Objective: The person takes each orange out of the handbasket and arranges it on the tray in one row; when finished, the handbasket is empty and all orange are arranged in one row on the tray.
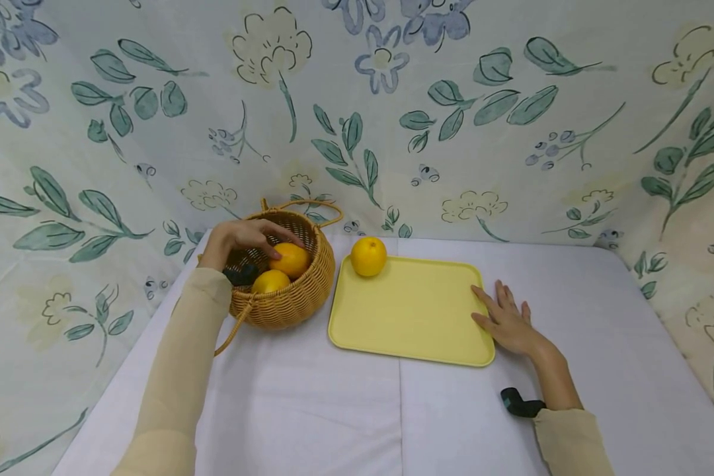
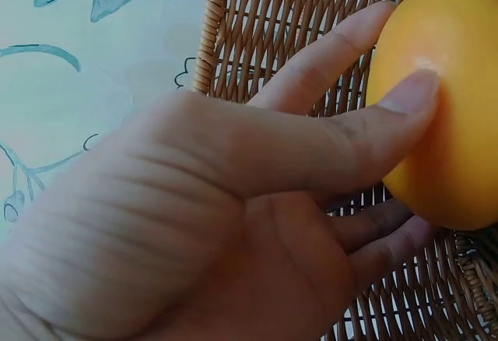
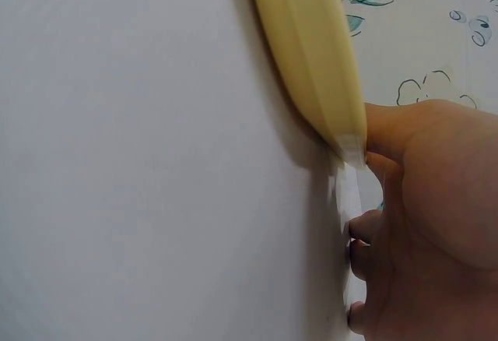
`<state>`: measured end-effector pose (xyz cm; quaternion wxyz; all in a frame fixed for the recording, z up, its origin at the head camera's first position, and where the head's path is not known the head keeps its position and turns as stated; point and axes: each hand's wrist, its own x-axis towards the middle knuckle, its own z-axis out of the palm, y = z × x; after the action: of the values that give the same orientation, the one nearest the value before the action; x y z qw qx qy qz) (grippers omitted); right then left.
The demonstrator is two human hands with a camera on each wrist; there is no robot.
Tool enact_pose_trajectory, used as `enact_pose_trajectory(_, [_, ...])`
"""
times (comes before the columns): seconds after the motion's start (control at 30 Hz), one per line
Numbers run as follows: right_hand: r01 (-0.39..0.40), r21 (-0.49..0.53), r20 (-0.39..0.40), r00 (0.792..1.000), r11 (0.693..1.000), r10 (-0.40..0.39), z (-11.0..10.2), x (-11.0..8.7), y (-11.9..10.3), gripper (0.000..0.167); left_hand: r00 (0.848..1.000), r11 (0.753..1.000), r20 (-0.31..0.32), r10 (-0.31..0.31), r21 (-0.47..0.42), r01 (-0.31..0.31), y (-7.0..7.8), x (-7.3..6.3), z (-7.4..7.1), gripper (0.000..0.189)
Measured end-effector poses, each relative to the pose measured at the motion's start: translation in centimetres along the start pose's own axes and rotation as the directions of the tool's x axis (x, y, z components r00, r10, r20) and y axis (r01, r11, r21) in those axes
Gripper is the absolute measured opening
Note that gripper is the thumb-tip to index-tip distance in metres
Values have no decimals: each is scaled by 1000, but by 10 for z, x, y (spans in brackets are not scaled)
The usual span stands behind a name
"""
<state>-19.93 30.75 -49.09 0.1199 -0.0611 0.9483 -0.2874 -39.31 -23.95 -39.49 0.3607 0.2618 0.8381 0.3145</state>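
Note:
In the wicker basket (image 1: 282, 307), my left hand (image 1: 244, 239) grips an orange (image 1: 289, 260) between thumb and fingers. The left wrist view shows the thumb pressed on the smooth orange (image 2: 447, 146) and the fingertips around its far side. Another yellow-orange fruit (image 1: 271, 281) lies in the basket just below it. A third fruit (image 1: 369, 256), round and yellow, sits on the top left corner of the yellow tray (image 1: 416, 311). My right hand (image 1: 508, 322) rests with fingers spread at the tray's right edge, thumb and forefinger over the rim.
Both stand on a white cloth-covered table (image 1: 309, 410), the basket left of the tray. The basket's handles (image 1: 233, 334) stick out at front and back. A floral cloth (image 1: 357, 119) hangs behind the table. A black wrist camera (image 1: 520, 403) sits at my right wrist.

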Motion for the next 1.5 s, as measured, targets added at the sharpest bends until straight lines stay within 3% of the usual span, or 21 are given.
enact_pose_trajectory(0.13, [0,2,0,1000,1000,0,0,0,0,73,999,999,21,24,41,-24,6,-3,1,53])
enact_pose_trajectory(0.33, [-6,-3,2,1000,1000,6,1,1,-1,73,998,998,-1,-56,16,56,13,-2,5,54])
enact_pose_trajectory(0.57, [-19,-5,4,1000,1000,19,1,1,-1,72,988,992,-88,-128,8,129,14,0,9,56])
enact_pose_trajectory(0.7, [-20,-10,1,1000,1000,20,1,1,-1,72,986,992,-108,-125,-29,122,13,2,10,52])
enact_pose_trajectory(1.0, [-25,-5,4,1000,1000,25,1,-1,-3,73,998,997,3,-64,-47,64,11,2,7,55])
enact_pose_trajectory(1.2, [-28,-6,5,1000,1000,28,1,0,-1,74,991,992,-56,-123,-17,123,13,-2,9,58])
enact_pose_trajectory(1.5, [-25,-2,2,1000,1000,25,1,0,-3,73,989,992,-84,-122,-37,119,13,-1,11,58])
